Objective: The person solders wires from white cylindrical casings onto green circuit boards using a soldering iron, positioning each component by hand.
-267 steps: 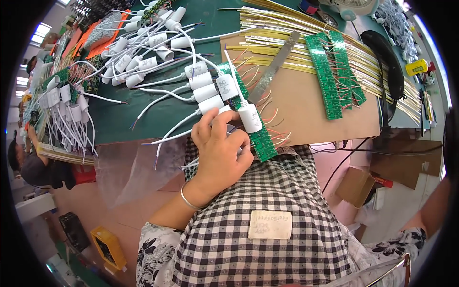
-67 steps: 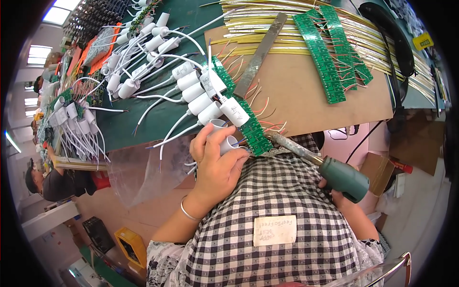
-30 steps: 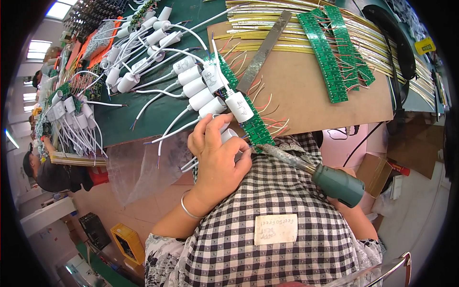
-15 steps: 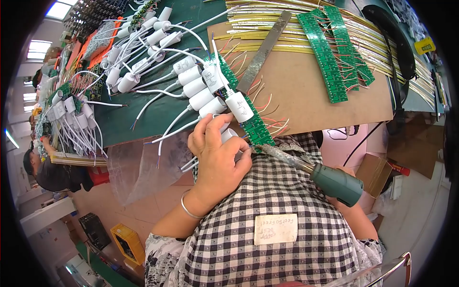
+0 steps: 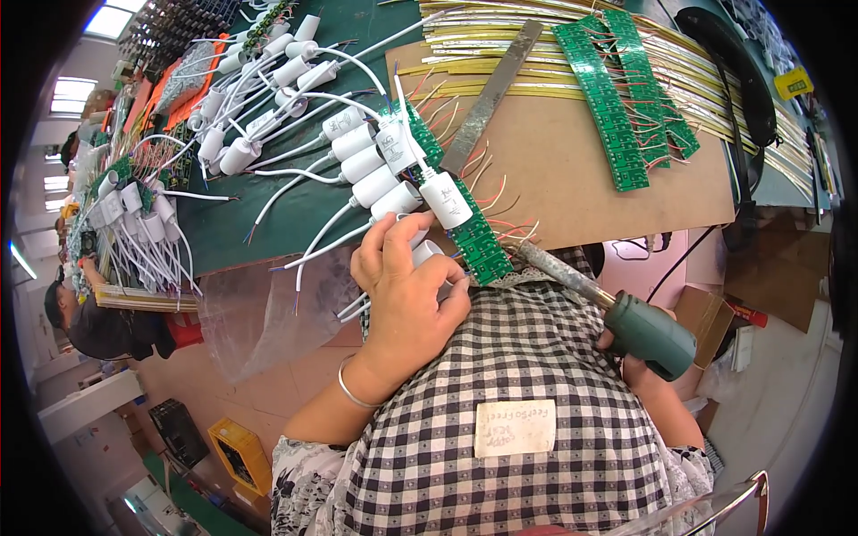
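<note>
A long green circuit board point(image 5: 478, 247) hangs over the table's front edge, with several white cylindrical housings point(image 5: 374, 185) lined along its left side and thin red and white wires on its right. My left hand point(image 5: 402, 308) is closed in a pinch at the board's lower left edge; what its thumb and forefinger hold is too small to make out. One white housing point(image 5: 427, 252) shows partly behind these fingers. My right hand point(image 5: 645, 375), mostly hidden behind the handle, grips a soldering iron point(image 5: 651, 335) with a green body. Its tip points at the board's lower right edge, slightly apart.
A flat metal bar point(image 5: 494, 96) lies across the brown board point(image 5: 572, 201). Beyond it are wired green circuit panels point(image 5: 601, 105) and many yellowish strips point(image 5: 474, 45). White housings with cables point(image 5: 241, 152) heap at the left. A co-worker point(image 5: 112, 326) is at far left.
The soldering iron has moved right and slightly up, its tip leaving the board's lower end. My left hand and the board have barely moved.
</note>
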`<control>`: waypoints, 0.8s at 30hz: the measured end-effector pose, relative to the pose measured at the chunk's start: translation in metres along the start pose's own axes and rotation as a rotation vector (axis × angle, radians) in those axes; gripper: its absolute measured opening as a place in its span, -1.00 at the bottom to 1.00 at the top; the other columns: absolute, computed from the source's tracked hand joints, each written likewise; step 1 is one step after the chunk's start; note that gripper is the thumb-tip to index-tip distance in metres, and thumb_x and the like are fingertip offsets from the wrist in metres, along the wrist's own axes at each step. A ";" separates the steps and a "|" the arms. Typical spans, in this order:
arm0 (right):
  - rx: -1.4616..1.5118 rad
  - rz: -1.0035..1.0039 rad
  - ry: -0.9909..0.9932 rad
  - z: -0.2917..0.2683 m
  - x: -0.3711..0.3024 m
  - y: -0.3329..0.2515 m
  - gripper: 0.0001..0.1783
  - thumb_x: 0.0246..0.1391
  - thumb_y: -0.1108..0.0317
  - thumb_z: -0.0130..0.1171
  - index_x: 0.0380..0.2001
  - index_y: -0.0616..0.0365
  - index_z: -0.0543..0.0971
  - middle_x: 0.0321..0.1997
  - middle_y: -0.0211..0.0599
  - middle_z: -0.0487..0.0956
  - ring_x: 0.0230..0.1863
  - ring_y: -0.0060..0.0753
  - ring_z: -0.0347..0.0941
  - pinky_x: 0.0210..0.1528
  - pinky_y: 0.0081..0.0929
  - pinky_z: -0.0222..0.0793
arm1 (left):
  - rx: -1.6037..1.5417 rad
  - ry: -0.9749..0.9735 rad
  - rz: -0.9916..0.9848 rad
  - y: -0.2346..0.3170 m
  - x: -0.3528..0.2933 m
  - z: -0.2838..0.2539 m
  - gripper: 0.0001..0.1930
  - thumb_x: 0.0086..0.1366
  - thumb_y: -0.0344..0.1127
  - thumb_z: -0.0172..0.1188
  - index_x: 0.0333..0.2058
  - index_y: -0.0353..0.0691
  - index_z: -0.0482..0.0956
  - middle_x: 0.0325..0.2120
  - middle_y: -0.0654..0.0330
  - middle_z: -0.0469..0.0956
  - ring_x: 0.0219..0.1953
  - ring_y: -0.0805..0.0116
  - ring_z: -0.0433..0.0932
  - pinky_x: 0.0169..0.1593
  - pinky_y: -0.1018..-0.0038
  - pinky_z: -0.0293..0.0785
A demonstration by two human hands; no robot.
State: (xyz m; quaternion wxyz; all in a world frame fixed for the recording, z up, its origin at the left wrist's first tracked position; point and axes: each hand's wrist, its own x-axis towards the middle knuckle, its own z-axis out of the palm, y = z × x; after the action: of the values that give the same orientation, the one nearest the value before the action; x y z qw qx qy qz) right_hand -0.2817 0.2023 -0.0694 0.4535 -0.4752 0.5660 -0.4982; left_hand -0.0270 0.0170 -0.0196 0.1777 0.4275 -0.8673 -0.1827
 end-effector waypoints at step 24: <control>-0.294 -0.115 -0.027 0.003 -0.004 0.005 -0.40 -0.08 0.16 0.28 -0.04 0.31 0.35 -0.26 -0.19 0.54 -0.27 -0.32 0.52 -0.17 -0.42 0.43 | 0.007 -0.004 0.003 0.000 0.000 0.000 -0.89 -0.11 -0.43 0.26 -0.57 -0.11 0.51 0.08 0.07 0.24 0.18 -0.12 0.03 0.19 0.05 -0.14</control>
State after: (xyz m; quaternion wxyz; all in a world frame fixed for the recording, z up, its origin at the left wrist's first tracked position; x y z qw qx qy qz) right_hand -0.2789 0.2057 -0.0746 0.3574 -0.5747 0.5985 -0.4287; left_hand -0.0269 0.0171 -0.0197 0.1750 0.4265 -0.8689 -0.1804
